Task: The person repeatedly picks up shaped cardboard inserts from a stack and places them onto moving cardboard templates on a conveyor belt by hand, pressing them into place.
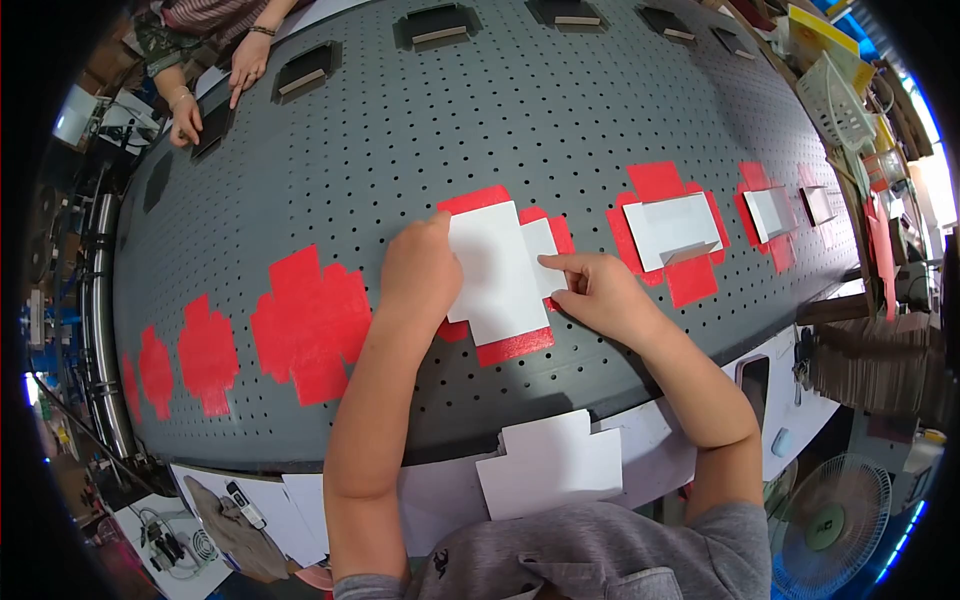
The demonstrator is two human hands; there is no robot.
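In front of me a white cut-out cardboard blank (495, 270) lies over a red cross-shaped sheet (515, 347), whose red edges show around it. My left hand (425, 262) is closed at the blank's left edge, its fingertips mostly hidden. At the right side, the thumb and forefinger of my right hand (600, 290) touch the blank's small side flap (541, 245), with the other fingers curled in. A stack of similar white blanks (550, 465) sits against my body, below the table's near edge.
Several bare red sheets (312, 325) lie to the left on the perforated grey surface (330, 200). To the right, red sheets carry white pieces (675, 228) with raised walls. Dark trays (435, 27) line the far side, where another person's hands (248, 62) work. A fan (830, 520) stands lower right.
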